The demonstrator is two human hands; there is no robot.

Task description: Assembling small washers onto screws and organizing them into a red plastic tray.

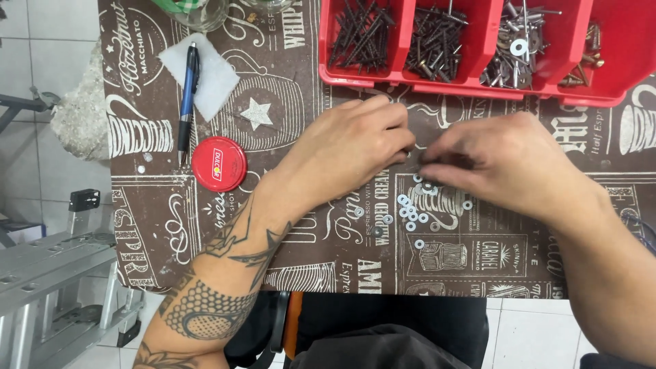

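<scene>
My left hand [352, 140] and my right hand [502, 160] rest close together on the brown printed tablecloth [273, 102], fingertips nearly meeting just below the red tray [465, 87]. Several small silver washers [410, 212] lie loose on the cloth under and in front of my fingers. Both hands have their fingers curled in a pinch; something small and dark seems held between them, but it is too hidden to tell what. The tray's compartments hold dark screws [359, 34], nails [434, 41], mixed silver hardware [516, 44] and brass screws [588, 58].
A red round lid [219, 163] lies left of my left hand. A blue pen [188, 96] rests on a white cloth pad [212, 75]. A glass jar [198, 10] stands at the top edge. A metal ladder [48, 287] stands on the tiled floor at left.
</scene>
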